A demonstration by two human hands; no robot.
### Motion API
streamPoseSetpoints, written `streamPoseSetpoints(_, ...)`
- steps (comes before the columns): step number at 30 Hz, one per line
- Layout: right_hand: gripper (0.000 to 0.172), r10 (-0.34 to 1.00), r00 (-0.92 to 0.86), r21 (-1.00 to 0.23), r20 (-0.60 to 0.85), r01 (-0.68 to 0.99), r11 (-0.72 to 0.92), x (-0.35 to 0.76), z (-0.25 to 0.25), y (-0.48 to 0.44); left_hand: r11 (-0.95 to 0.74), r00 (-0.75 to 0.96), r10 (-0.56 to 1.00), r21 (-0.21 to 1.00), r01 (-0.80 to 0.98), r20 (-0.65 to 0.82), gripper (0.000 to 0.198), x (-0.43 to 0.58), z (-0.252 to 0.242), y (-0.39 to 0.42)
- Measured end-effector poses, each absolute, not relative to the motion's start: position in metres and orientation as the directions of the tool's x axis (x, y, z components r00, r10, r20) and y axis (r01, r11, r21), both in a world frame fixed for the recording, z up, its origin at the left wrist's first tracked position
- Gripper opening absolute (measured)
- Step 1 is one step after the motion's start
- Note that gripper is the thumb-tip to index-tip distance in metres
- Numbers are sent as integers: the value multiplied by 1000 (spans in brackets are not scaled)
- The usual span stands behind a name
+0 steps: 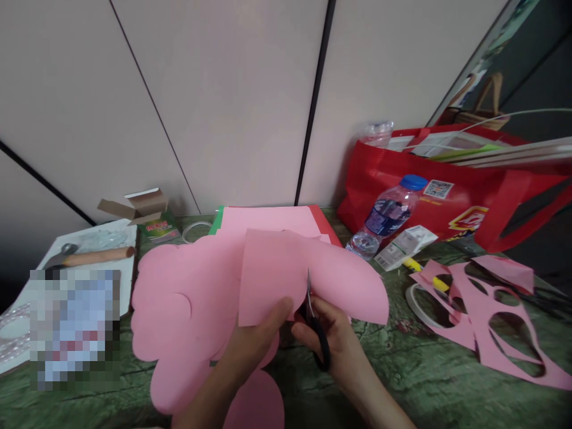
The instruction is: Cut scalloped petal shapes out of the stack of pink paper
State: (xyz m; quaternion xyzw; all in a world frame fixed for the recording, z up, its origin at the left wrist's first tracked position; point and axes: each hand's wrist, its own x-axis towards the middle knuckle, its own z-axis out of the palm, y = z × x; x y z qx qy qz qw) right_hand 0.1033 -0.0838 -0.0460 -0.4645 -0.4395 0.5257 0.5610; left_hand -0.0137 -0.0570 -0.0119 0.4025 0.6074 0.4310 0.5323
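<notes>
My left hand [268,328] is closed on the lower edge of a sheet of pink paper [272,274], thumb on top. In my right hand [333,330] is a pair of scissors [319,339] with black handles, its blades pointing away from me into the sheet. A cut runs through the paper, and a rounded flap spreads to the right of the blades. Beneath and to the left lie overlapping pink paper cutouts [179,298] with rounded edges. Behind the sheet, more pink paper rests with green and red sheets [324,223] showing at its sides.
At right are pink paper scraps [487,316] with holes, a tape roll [422,307], a small carton [404,247], a plastic bottle [386,214] and a red bag [447,179]. At left, a hammer [98,256] lies on a white board, near an opened box [156,223]. A wall rises behind.
</notes>
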Motion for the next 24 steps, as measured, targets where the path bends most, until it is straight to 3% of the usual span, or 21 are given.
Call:
streamPoseSetpoints(7, 38, 998, 70, -983, 1, -181, 14, 102, -44, -83, 286, -50, 958, 947, 148, -281, 40, -18, -13, -56)
streamPoseSetpoints(14, 36, 997, 68, -984, 23, -176, 34, 102, -37, -82, 266, -42, 964, 950, 164, -263, 35, -18, -9, -56)
streamPoseSetpoints(24, 30, 998, 52, -972, 24, -234, 35, 102, -41, -82, 356, -99, 934, 922, 153, -344, 40, -19, -12, -55)
